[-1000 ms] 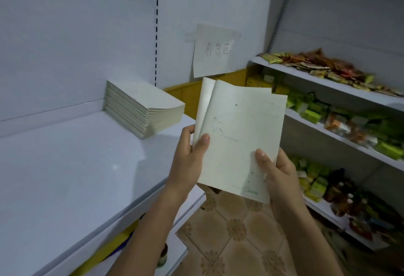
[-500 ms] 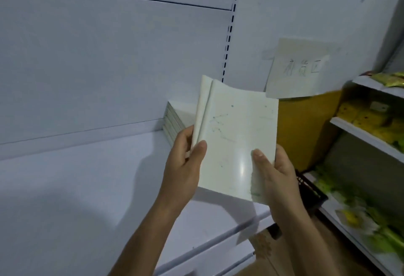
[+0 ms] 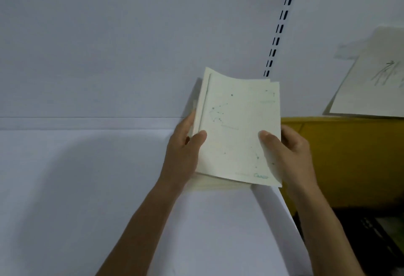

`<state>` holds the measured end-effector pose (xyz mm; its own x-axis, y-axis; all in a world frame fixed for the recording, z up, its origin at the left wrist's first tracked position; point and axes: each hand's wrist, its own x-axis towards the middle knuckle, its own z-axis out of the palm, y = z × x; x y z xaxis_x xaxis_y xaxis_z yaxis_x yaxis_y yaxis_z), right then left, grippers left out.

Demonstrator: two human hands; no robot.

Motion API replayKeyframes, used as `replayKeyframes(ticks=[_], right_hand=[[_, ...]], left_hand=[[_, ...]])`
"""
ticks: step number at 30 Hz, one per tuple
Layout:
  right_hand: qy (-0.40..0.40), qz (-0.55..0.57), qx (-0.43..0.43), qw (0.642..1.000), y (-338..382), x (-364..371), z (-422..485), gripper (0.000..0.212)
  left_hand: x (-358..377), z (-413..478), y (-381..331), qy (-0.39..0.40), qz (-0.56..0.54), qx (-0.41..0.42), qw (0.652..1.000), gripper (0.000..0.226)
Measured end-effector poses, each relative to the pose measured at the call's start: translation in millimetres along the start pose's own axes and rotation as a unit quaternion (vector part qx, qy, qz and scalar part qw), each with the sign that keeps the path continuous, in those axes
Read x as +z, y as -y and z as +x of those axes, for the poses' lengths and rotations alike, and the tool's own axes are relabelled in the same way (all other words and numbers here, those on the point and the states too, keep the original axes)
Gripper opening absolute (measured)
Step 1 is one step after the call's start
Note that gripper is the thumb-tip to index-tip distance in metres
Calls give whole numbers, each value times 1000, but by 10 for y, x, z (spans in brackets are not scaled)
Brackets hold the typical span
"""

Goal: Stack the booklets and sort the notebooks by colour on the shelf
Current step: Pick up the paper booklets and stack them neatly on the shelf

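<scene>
A pale cream booklet with faint green dots and lines on its cover is held flat between both hands, right over the stack of like booklets at the right end of the white shelf. My left hand grips its left spine edge, thumb on the cover. My right hand grips its right edge, thumb on top. Only the stack's front edge shows under the booklet; whether the booklet rests on it is unclear.
A white back panel rises behind the shelf, with a slotted upright at its right. A yellow bin stands right of the shelf end. A paper sign is taped above it. A dark crate sits lower right.
Both hands have carried the booklet forward and down from mid-air to directly over the stack on the shelf. The view has swung left toward the shelf.
</scene>
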<state>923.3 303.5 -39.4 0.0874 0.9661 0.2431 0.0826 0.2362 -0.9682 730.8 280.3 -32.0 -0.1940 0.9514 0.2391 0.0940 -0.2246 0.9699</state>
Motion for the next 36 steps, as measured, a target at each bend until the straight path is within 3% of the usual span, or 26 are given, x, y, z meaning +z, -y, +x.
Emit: replayKeyframes(ticks=[6, 12, 15, 19, 23, 25, 28, 33, 36], right_hand=[[55, -4, 14, 998, -183, -15, 236, 8], [35, 71, 76, 994, -366, 59, 281, 21], [84, 76, 132, 985, -406, 64, 342, 54], [163, 151, 212, 952, -374, 94, 488, 56], [134, 149, 203, 958, -402, 189, 560, 57], [113, 204, 213, 949, -436, 199, 560, 54], [114, 274, 234, 926, -518, 191, 564, 54], [134, 299, 246, 912, -551, 202, 576, 62], [149, 303, 238, 911, -549, 198, 580, 52]], left_hand=[[74, -20, 174, -56, -28, -92, 994, 36], [136, -38, 228, -75, -65, -113, 989, 42], [146, -4, 259, -88, -99, -135, 982, 49], [120, 52, 259, -52, -94, -140, 984, 47], [150, -35, 301, -46, -100, -58, 992, 44], [182, -108, 336, -68, -81, 2, 994, 63], [229, -161, 400, -50, 31, 79, 995, 98], [245, -123, 515, -120, 91, 116, 982, 69], [282, -102, 548, -155, 80, 123, 977, 65]])
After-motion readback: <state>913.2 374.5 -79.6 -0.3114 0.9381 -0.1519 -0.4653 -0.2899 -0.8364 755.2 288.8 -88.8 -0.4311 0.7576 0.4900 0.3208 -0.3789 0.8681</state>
